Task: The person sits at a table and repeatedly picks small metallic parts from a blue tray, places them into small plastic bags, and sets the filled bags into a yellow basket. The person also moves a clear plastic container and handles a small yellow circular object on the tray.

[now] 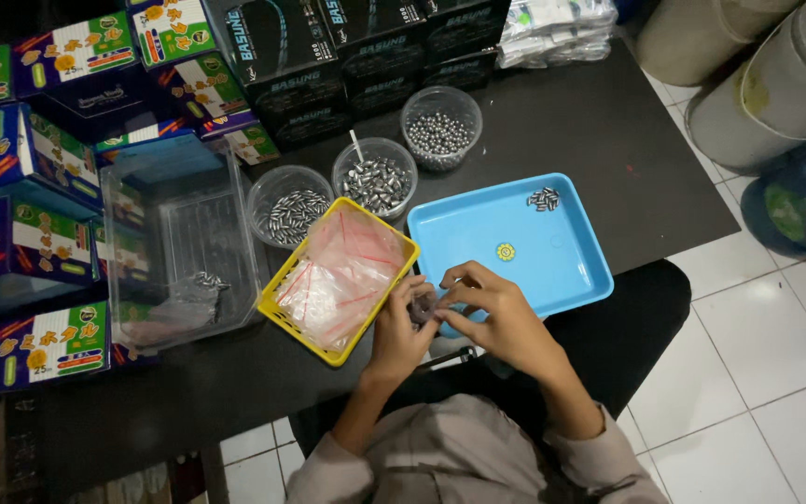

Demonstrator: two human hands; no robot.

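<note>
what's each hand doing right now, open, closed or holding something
Left hand: closed on a small bag of dark pellets.
Right hand: fingers pinched on the same bag, over the blue tray.

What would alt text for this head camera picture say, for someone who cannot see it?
Two hands, left hand and right hand, pinch a small dark bag over a black table, between a yellow basket of clear bags and a blue tray. Three tubs of metal pellets stand behind.

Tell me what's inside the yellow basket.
The yellow basket holds a heap of small clear bags with red seal strips. They cover the bottom, so anything beneath them is hidden.
</note>
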